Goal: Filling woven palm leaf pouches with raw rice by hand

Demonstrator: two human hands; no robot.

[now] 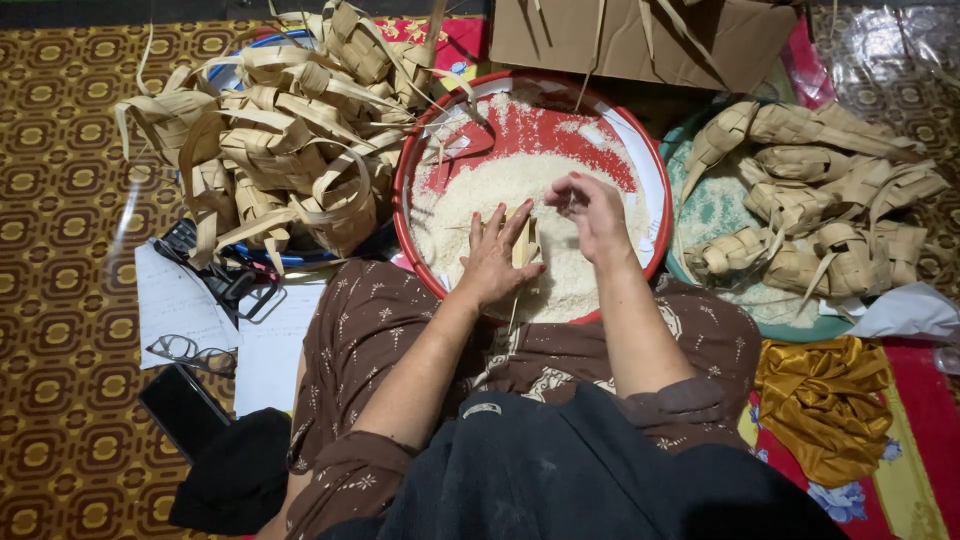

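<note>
Two bare hands work over a round red basin of white rice, seen from the head camera looking straight down. The left hand is closed around a small woven palm-leaf pouch, its thumb and palm holding the pouch upright at the near side of the rice while the fingers spread forward over the grains. The right hand hovers just beside and above the pouch, its fingertips pinched together; whether grains are held in that pinch cannot be told. A red scoop lies in the basin at the far left, partly on the rice.

Left of the basin, a blue-rimmed tub is heaped with empty woven leaf casings, their loose strips trailing over the edge. Right of the basin, a green tray carries plumper woven pouches. A cardboard box stands beyond the basin.

On the patterned floor mat at the left lie sheets of paper, a pair of glasses, a dark phone and a black cloth. A folded gold fabric rests at the right, near the person's knee. The person sits with a brown patterned skirt spread below the basin.
</note>
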